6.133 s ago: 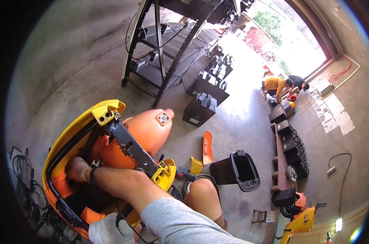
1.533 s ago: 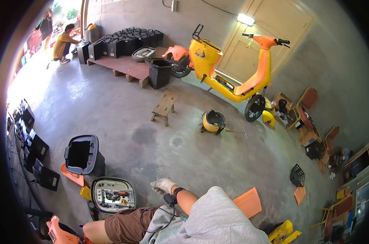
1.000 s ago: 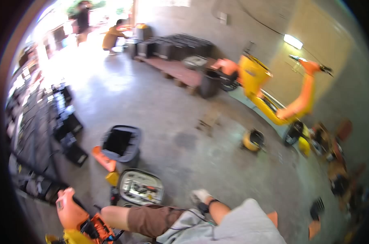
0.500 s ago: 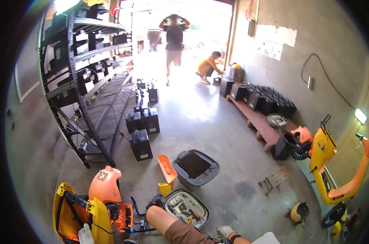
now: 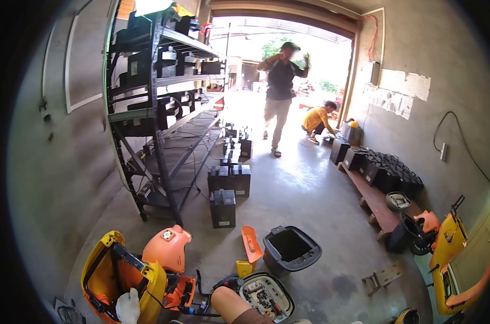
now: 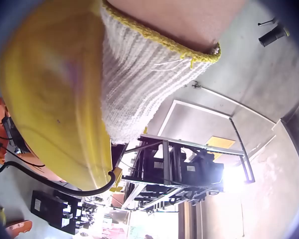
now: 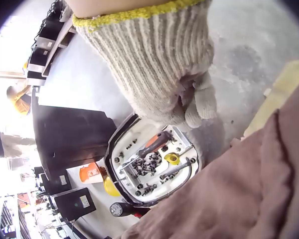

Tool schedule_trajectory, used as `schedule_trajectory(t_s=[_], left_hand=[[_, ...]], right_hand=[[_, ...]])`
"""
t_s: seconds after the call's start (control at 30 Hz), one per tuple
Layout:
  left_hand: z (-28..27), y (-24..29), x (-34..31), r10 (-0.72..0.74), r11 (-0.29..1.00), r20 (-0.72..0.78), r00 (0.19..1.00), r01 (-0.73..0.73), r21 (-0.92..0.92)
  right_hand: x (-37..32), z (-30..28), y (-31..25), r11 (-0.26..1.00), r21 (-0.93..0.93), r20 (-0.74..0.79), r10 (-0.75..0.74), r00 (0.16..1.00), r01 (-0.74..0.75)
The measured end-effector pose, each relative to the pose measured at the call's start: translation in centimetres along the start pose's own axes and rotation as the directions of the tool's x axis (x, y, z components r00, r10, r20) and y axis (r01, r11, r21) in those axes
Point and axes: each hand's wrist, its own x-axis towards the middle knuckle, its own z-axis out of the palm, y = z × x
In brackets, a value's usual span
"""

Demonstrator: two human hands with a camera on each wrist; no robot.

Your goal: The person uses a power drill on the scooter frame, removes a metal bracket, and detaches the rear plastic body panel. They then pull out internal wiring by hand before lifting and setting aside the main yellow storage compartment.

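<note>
Against the yellow shell point(image 5: 153, 283), long axis pointing forward, rests the left hand point(image 5: 128, 309), fingers' grip unclear.

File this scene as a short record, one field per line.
Left hand: gloved, at the yellow shell; grip unclear
Right hand: gloved, near the white tray, holding nothing visible
Tray contents: screwdriver, small dark fasteners
Dark bin: upright, open-topped, beside the white tray
Others: one standing person, one crouching person

Gloved L hand point(image 5: 129, 308) low at L in head cam, fingertips hard to make out; bare L wrist point(image 6: 184, 22) at top of own cam. Gloved R hand point(image 7: 154, 69) hangs w/ fingers point(image 7: 205, 102) loosely curled.
</note>
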Motion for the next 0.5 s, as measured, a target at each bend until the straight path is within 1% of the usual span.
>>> schedule_trajectory(t_s=[0.03, 0.07, 0.1, 0.13, 0.17, 0.2, 0.23, 0.27, 0.3, 0.33, 0.37, 0.4, 0.43, 0.5], left_hand=[[-0.5, 0.9, -0.2, -0.024, 1.000, 0.019, 1.000, 0.024, 0.007], [-0.4, 1.2, -0.3, -0.021, 0.999, -0.008, 1.000, 0.021, 0.025], [-0.9, 1.3, -0.5, -0.014, 0.999, 0.019, 1.000, 0.013, 0.049], [-1.5, 1.7, -0.8, -0.030, 0.999, 0.052, 0.998, 0.028, 0.039], [-1.9, 2.2, -0.9, -0.039, 0.999, 0.080, 0.996, 0.037, 0.028], [-2.0, 2.3, -0.9, -0.051, 0.998, 0.086, 0.995, 0.049, 0.031], [-2.1, 2.3, -1.0, -0.061, 0.998, 0.092, 0.994, 0.059, 0.035], [-2.3, 2.6, -1.0, -0.071, 0.997, 0.110, 0.991, 0.068, 0.035], [-2.3, 2.5, -1.2, -0.072, 0.997, 0.088, 0.994, 0.069, 0.026], [-2.2, 2.3, -1.1, -0.078, 0.997, 0.084, 0.993, 0.076, 0.027], [-2.0, 2.2, -1.0, -0.082, 0.996, 0.082, 0.993, 0.080, 0.026], [-2.1, 2.2, -1.1, -0.084, 0.996, 0.077, 0.993, 0.082, 0.028], [-2.4, 2.6, -1.1, -0.097, 0.995, 0.081, 0.992, 0.094, 0.037], [-3.0, 3.2, -1.3, -0.085, 0.996, 0.124, 0.989, 0.086, -0.001]], right_hand=[[0.0, -0.3, -0.7, 0.964, 0.225, 0.052, 0.133, 0.990, -0.142], [-0.1, -0.6, -1.3, 0.861, 0.419, 0.140, 0.254, 0.957, -0.290], [-0.4, -1.2, -2.1, 0.869, 0.394, 0.169, 0.251, 0.953, -0.299], [-1.3, -2.8, -4.9, 0.757, 0.496, 0.179, 0.390, 0.903, -0.425], [-1.5, -4.0, -7.1, 0.616, 0.589, 0.199, 0.517, 0.832, -0.524], [-1.3, -4.4, -8.1, 0.581, 0.648, 0.157, 0.531, 0.833, -0.493], [-0.7, -4.4, -7.4, 0.588, 0.631, 0.177, 0.526, 0.832, -0.506], [0.4, -5.0, -6.7, 0.762, 0.448, 0.087, 0.482, 0.872, -0.466], [1.1, -5.1, -6.6, 0.886, 0.234, 0.014, 0.408, 0.913, -0.400], [1.9, -4.9, -6.6, 0.788, 0.402, 0.088, 0.474, 0.876, -0.466], [2.8, -5.3, -7.1, 0.651, 0.548, 0.171, 0.528, 0.832, -0.526], [3.5, -5.8, -7.2, 0.715, 0.490, 0.178, 0.478, 0.860, -0.499], [4.0, -6.0, -7.4, 0.714, 0.481, 0.190, 0.481, 0.856, -0.508], [4.8, -5.9, -8.2, 0.704, 0.576, 0.111, 0.436, 0.893, -0.415]])
